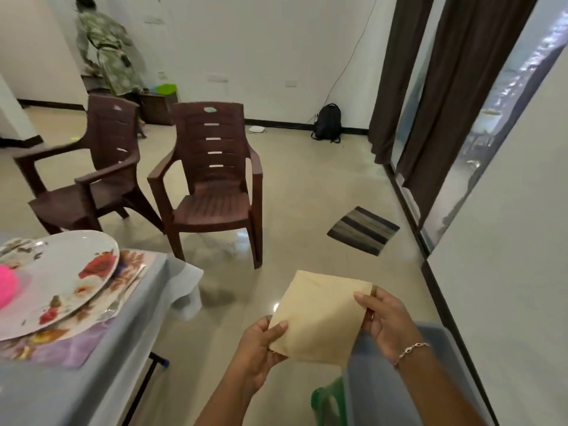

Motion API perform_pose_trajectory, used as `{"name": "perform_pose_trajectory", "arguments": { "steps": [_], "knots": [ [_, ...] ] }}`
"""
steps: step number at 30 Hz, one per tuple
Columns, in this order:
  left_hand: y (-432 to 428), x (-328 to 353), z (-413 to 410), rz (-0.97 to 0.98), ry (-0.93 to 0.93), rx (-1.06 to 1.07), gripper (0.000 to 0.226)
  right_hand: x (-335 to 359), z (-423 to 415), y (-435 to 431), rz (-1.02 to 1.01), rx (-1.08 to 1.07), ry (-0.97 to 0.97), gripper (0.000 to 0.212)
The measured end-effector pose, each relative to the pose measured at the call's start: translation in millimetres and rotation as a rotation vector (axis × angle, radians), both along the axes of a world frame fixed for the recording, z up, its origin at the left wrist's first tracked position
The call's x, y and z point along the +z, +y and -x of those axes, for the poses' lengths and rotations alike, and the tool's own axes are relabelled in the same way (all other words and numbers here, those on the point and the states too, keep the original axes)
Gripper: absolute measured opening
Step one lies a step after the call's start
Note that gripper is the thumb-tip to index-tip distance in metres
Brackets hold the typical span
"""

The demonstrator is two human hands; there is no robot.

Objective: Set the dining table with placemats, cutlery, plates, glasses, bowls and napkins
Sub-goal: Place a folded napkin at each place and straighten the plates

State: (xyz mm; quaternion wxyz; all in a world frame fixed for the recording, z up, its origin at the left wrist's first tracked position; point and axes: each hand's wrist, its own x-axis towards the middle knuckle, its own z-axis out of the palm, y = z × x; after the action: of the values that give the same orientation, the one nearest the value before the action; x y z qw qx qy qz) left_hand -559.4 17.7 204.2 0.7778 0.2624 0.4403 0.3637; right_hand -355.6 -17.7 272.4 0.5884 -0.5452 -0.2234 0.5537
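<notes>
A tan napkin [322, 315] held up in two grips.
The left grip [261, 342] pinches its bottom corner and the right grip [384, 318] pinches its side, near the counter [92, 388].

Plate [66, 265], pink object [7, 287] partly beyond left edge

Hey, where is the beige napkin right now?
The napkin is low and right of centre in the head view, off the table, held over the floor between the left hand and the right hand, right of the floral plate.

Table [61, 401] w/ grey cloth [172, 272] — floral placemat [70, 348] on it (plate [61, 272] & fork [114, 305] atop).
</notes>
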Motion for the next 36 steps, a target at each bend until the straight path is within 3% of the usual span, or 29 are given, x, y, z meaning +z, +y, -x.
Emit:
{"name": "perform_pose_trajectory", "arguments": {
  "steps": [2, 7, 9, 13, 23, 29, 32, 36],
  "knots": [
    [16, 5, 30, -0.061, 0.018, 0.017, 0.016, 1, 22, 18, 0.008, -0.013, -0.061, 0.014],
    [58, 13, 106, -0.188, 0.071, 0.032, 0.062, 10, 80, 68, -0.058, 0.017, -0.209, 0.036],
    [71, 18, 132, -0.258, 0.15, 0.055, 0.058, 15, 100, 85, -0.089, 0.076, -0.275, 0.035],
    [91, 33, 167, -0.382, 0.24, 0.082, 0.024, 26, 131, 113, -0.125, 0.159, -0.389, 0.017],
    [152, 61, 188, -0.554, 0.388, 0.215, 0.019, 46, 150, 194, -0.258, 0.24, -0.639, 0.028],
    [212, 56, 178, -0.557, 0.431, 0.271, 0.014, 34, 129, 259, -0.296, 0.387, -0.83, 0.039],
    [251, 52, 162, -0.558, 0.472, 0.299, 0.011, 33, 112, 300, -0.334, 0.441, -0.849, 0.043],
    [306, 57, 129, -0.548, 0.484, 0.31, 0.013, 34, 80, 362, -0.338, 0.359, -0.785, 0.036]
  ]
}}
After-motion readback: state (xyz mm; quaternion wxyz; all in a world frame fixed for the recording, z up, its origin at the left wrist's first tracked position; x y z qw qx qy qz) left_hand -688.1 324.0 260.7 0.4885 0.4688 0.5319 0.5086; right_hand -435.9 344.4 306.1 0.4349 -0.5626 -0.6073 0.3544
